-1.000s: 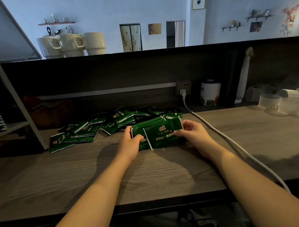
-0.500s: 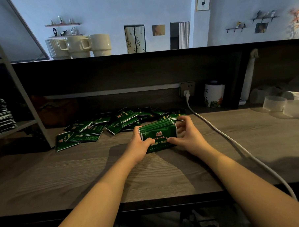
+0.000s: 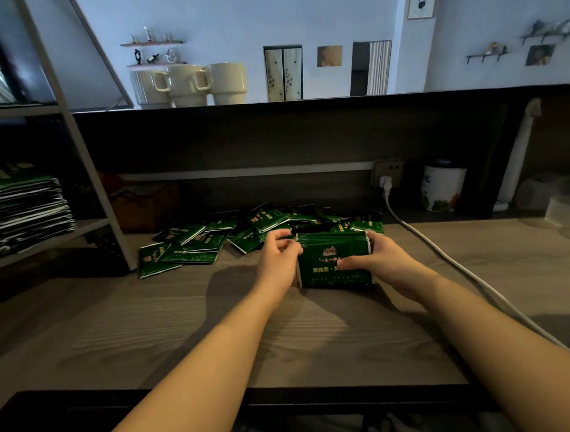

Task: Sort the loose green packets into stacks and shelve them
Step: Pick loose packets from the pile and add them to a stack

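— Both grips are closing on one stack of green packets (image 3: 334,262): the right hand (image 3: 382,264) is curling round its right end, thumb across the printed face, and the left hand (image 3: 279,260) is pressing bent fingers against the left end.

— Where is it sitting?

— On edge on the table (image 3: 151,336), just in front of the loose packets (image 3: 213,241) scattered behind it.

— So which step?

— Squaring a gathered stack, I'd judge. Next it is probably going to the shelf (image 3: 59,234) at left, beside the shelved stacks (image 3: 22,211); that calls for a firm squeeze so nothing slips out, while plenty of packets are waiting.
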`<state>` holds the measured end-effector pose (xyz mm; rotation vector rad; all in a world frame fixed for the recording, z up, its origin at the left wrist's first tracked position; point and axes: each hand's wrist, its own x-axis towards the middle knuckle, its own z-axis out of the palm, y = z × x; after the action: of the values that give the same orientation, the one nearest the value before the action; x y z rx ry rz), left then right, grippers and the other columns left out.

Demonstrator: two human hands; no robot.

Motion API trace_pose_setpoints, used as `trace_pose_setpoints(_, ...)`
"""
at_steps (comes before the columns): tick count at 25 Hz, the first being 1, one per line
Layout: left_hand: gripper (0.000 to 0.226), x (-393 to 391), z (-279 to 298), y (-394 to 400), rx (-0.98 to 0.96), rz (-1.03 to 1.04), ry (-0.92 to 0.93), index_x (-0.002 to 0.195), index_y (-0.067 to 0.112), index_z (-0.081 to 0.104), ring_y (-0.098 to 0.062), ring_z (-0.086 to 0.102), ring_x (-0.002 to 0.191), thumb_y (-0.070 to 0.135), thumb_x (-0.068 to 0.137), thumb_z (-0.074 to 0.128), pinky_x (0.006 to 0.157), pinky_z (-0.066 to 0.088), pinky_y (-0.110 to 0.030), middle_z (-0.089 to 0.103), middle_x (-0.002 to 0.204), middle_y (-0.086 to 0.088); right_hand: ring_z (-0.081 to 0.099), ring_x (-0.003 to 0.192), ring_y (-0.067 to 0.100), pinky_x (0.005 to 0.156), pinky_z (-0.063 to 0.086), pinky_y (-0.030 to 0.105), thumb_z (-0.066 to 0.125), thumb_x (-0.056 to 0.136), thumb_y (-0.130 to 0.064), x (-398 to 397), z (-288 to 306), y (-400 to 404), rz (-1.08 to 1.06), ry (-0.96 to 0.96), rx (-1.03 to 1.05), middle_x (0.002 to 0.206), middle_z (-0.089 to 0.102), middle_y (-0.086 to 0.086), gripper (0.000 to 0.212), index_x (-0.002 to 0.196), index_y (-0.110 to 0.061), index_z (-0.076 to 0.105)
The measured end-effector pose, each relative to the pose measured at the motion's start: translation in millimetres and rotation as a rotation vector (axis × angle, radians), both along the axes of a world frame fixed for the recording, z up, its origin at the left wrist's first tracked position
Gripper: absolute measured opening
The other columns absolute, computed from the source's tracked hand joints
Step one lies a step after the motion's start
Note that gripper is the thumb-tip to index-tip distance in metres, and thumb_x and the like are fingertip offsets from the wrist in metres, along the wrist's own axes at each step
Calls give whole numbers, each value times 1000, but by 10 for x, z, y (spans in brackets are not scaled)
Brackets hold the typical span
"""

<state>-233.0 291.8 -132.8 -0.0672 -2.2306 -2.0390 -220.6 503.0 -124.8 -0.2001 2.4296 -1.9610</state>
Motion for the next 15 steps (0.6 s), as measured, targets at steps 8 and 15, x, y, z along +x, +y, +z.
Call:
trace_pose_setpoints(8, 45, -645, 31, -469, -457, 251, 205, 124, 28, 60, -17, 49, 125, 23, 85, 80, 97, 40, -28, 53, 134, 2, 72, 97, 9, 78, 57, 24, 88, 70, -14, -34, -170, 44, -31, 75, -114, 106, 76, -7, 54, 116, -25, 63)
trace_pose_setpoints(15, 46, -845, -99, -511, -687, 200, 215, 139, 25, 57, -20, 50, 131, 25, 95, 70, 93, 41, -27, 51, 146, 3, 72, 102, 12, 90, 53, 35, 88, 70, -19, -79, -203, 39, -16, 108, -106, 108, 76, -6, 59, 121, -24, 60)
